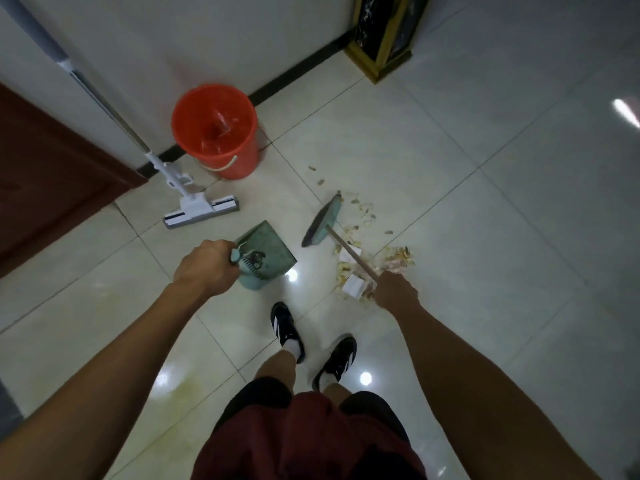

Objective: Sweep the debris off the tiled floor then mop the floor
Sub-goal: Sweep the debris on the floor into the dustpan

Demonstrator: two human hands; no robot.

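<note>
Right hand (394, 289) wraps the broom (323, 221) stick; left hand (204, 266) curls round the dustpan (268, 252) handle. Broom head sits between dustpan and debris (360, 268), bristles on the pile's far edge. Debris is right of the dustpan, apart from it. Best move, likely: pan lip flat on tile (485, 237), short strokes toward it. Count: one broom, one dustpan, one mop (201, 211), one red bucket (216, 129), one scattered debris pile plus a few strays.

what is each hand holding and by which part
The left hand grips the dustpan by its handle top; the right hand grips the broom by its stick.
</note>
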